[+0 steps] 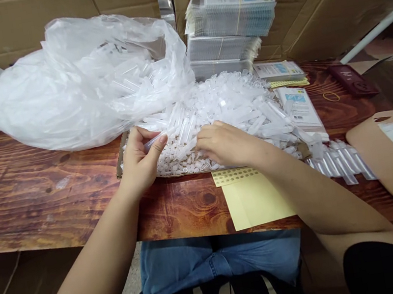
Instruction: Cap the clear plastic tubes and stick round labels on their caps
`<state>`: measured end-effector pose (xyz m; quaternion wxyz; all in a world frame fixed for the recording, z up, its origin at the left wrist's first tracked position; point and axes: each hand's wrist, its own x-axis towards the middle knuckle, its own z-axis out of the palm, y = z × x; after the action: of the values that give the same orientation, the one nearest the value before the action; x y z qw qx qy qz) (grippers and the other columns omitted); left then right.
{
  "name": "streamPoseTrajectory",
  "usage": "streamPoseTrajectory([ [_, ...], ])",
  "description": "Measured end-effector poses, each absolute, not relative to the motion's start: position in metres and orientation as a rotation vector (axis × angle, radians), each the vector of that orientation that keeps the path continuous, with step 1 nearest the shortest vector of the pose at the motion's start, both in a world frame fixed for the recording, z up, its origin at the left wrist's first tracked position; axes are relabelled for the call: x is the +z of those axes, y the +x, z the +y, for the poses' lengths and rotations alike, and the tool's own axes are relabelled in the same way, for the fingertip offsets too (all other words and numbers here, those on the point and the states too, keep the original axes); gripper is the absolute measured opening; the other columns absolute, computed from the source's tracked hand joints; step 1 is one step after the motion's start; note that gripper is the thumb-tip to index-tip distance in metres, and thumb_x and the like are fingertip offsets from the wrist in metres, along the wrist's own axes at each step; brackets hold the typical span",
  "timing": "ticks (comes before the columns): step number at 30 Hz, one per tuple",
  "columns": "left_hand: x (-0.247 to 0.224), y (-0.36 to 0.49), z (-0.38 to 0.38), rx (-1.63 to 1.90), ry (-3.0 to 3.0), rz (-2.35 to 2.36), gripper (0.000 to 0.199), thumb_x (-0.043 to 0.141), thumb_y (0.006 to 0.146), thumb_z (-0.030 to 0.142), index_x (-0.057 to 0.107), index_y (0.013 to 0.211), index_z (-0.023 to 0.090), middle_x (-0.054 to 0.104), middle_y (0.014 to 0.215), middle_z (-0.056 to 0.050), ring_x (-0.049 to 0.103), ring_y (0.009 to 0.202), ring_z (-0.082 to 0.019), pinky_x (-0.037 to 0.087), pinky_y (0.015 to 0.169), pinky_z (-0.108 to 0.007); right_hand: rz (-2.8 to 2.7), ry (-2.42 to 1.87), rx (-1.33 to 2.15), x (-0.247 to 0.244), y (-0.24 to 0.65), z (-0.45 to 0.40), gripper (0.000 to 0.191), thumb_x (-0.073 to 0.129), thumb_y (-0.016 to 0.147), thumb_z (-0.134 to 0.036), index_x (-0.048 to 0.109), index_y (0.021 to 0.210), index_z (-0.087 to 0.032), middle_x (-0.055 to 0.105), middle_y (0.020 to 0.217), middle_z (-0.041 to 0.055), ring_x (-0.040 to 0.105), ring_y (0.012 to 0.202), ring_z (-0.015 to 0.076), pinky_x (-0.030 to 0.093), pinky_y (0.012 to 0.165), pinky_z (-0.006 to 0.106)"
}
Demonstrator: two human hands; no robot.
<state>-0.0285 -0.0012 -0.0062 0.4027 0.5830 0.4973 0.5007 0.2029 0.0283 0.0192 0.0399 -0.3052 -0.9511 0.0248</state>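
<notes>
My left hand (pixel 138 160) is closed around a small clear plastic tube (pixel 154 141), pinched between thumb and fingers above the left side of a shallow cardboard tray (pixel 120 160). My right hand (pixel 224 143) reaches into the tray with its fingers bent together and pointing down; the fingertips are partly hidden, and whatever they pinch cannot be made out. Beneath and between both hands lie many small white caps (pixel 184 163) along the tray's front. Behind them rises a heap of translucent plastic tubes (pixel 228 99).
Behind stands a big plastic bag (pixel 51 100) of tubes. Banded stacks of printed packets (pixel 228 17) rise at the back. Yellow sticker sheets (pixel 255 202) lie in front of the tray. To the right are a row of tubes (pixel 342 161), a tan board (pixel 381 162) and a dark red box (pixel 352 78).
</notes>
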Motion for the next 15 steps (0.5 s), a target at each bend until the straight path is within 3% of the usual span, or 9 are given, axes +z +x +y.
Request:
streamPoseTrajectory([
  [5, -0.002, -0.025, -0.004, 1.310, 1.594, 1.316, 0.035, 0.080, 0.078, 0.045, 0.055, 0.086, 0.021, 0.058, 0.081, 0.000, 0.051, 0.070, -0.014, 0.038, 0.058, -0.024, -2.873, -0.929, -0.131, 0.024, 0.212, 0.027, 0.025, 0.052, 0.085, 0.003, 0.067, 0.083, -0.017, 0.068, 0.087, 0.0085, 0.061, 0.086, 0.0221, 0.039, 0.076, 0.035],
  [10, -0.005, -0.021, -0.005, 1.236, 1.468, 1.183, 0.037, 0.077, 0.079, 0.049, 0.052, 0.086, 0.023, 0.051, 0.069, 0.004, 0.043, 0.055, -0.010, 0.033, 0.049, -0.023, -2.429, -0.761, 0.190, 0.024, 0.221, 0.038, 0.004, 0.065, 0.090, -0.017, 0.067, 0.093, -0.018, 0.071, 0.091, 0.0063, 0.062, 0.081, 0.0186, 0.049, 0.074, 0.033],
  [15, -0.003, -0.020, -0.006, 1.142, 1.317, 1.011, 0.043, 0.077, 0.080, 0.051, 0.045, 0.086, 0.023, 0.041, 0.061, 0.009, 0.033, 0.045, -0.006, 0.026, 0.044, -0.020, -2.139, -0.627, 0.320, 0.025, 0.213, 0.033, 0.007, 0.070, 0.090, -0.026, 0.067, 0.093, -0.020, 0.071, 0.086, 0.0032, 0.063, 0.071, 0.0142, 0.052, 0.066, 0.029],
])
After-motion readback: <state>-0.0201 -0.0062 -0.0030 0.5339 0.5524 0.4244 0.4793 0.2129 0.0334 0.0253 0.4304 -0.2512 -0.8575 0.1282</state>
